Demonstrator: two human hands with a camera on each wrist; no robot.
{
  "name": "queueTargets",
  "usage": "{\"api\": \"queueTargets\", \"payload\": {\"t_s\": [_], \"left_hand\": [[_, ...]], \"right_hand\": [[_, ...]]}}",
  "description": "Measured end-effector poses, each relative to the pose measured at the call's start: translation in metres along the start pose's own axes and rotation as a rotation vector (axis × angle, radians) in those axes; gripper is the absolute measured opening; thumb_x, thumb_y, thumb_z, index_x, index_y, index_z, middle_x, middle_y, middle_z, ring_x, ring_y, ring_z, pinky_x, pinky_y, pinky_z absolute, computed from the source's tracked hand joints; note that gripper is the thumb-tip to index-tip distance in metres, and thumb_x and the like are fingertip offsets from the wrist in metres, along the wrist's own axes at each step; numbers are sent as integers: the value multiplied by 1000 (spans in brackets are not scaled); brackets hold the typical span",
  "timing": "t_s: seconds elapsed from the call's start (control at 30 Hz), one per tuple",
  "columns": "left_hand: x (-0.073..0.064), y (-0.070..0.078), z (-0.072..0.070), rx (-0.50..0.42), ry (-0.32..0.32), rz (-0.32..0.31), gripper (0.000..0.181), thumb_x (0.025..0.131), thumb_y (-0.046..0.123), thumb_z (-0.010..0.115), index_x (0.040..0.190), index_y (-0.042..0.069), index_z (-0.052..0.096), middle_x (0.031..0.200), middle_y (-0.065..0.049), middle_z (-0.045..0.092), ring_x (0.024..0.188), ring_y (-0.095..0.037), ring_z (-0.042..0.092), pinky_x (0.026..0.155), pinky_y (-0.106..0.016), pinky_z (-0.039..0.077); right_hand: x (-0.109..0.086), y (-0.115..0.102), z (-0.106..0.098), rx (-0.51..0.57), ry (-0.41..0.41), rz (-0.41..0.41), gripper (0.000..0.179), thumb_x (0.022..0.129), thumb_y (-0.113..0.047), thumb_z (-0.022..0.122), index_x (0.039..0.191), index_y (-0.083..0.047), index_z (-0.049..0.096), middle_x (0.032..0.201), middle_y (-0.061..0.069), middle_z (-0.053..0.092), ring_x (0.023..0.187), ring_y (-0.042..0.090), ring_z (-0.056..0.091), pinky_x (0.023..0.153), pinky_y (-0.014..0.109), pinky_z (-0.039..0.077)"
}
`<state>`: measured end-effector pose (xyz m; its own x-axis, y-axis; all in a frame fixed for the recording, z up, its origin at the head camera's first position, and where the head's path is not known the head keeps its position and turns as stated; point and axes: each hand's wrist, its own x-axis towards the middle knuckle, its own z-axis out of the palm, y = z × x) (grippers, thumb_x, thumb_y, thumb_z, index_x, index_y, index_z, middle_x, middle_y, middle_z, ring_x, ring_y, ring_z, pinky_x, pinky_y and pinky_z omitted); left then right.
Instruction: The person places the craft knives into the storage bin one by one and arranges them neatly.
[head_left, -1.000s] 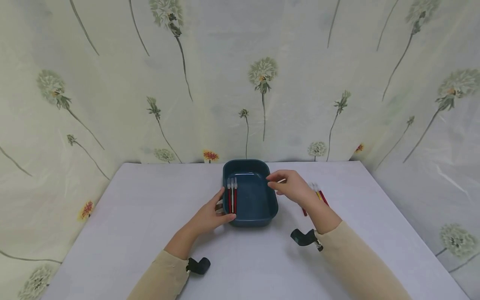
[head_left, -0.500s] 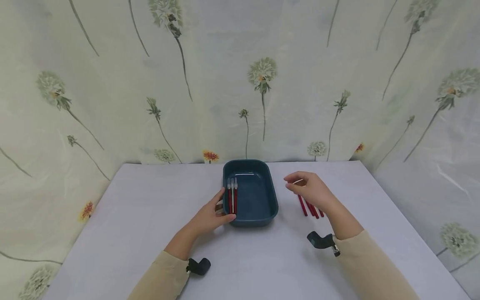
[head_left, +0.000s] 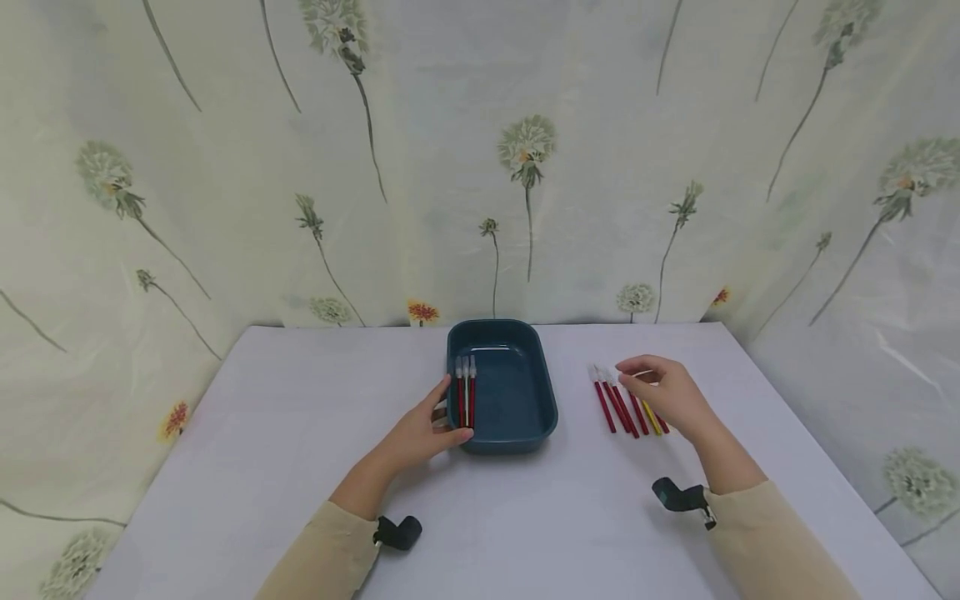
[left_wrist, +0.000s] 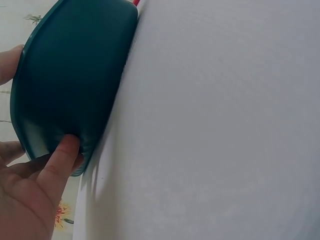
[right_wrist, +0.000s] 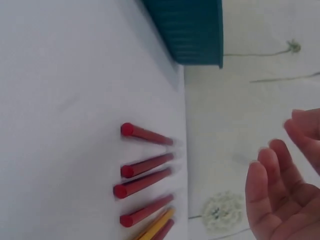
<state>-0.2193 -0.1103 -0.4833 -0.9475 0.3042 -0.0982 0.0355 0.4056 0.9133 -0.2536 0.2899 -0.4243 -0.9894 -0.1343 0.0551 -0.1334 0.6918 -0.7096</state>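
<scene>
My left hand [head_left: 420, 429] grips the left front corner of a deep teal rectangular dish [head_left: 517, 437], its thumb at the front rim. In the left wrist view, a fingertip presses against the dish's outer wall [left_wrist: 75, 75]. Inside, along the left wall, three red pens with clear caps [head_left: 471, 400] lie side by side. My right hand [head_left: 667, 396] hovers over several more capped pens [head_left: 604, 408] on the table, loosely bent and holding nothing. One of these is yellow [head_left: 651, 418]; the others are red. The hand partly hides the pens at the right.
A white cloth covers the table [head_left: 300, 400]. Behind it hangs a pale curtain [head_left: 435, 167] with a dandelion print, close past the dish's far end. Small black cameras [head_left: 397, 533] are strapped to both wrists.
My right hand has moved right from beside the dish to above the loose pens, bringing more of them into view. The left hand, dish and pens inside have stayed put.
</scene>
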Motion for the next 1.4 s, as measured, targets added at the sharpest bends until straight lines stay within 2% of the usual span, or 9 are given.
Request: {"api": "queueTargets", "payload": {"t_s": [0.43, 0.77, 1.1, 1.4], "left_hand": [[1, 0, 0, 29, 3, -6, 100, 88, 38, 78, 162, 24, 13, 163, -16, 26, 135, -36, 50, 104, -47, 47], [0, 2, 0, 31, 6, -12, 100, 88, 37, 78, 162, 23, 13, 162, -15, 27, 133, -35, 51, 104, -47, 47], [0, 1, -1, 24, 3, -10, 100, 88, 37, 78, 162, 23, 14, 163, -14, 27, 134, -35, 50, 104, -46, 47], [0, 0, 0, 32, 5, -7, 100, 87, 38, 79, 162, 23, 14, 163, -15, 27, 134, -35, 51, 103, -46, 48]], "right_hand": [[-1, 39, -7, -6, 37, 74, 40, 101, -30, 62, 128, -1, 63, 121, 20, 63, 103, 32, 63, 77, 28, 54], [2, 64, -7, -4, 22, 107, 38, 101, -27, 61, 128, 1, 62, 126, 24, 61, 107, 35, 62, 88, 46, 55], [9, 85, -7, -33, -34, 164, 36, 100, -25, 62, 127, 0, 64, 124, 23, 62, 106, 33, 58, 78, 32, 52], [12, 88, -7, -37, -100, 211, 34, 100, -21, 62, 127, 0, 63, 122, 24, 61, 103, 32, 57, 78, 35, 53]]}}
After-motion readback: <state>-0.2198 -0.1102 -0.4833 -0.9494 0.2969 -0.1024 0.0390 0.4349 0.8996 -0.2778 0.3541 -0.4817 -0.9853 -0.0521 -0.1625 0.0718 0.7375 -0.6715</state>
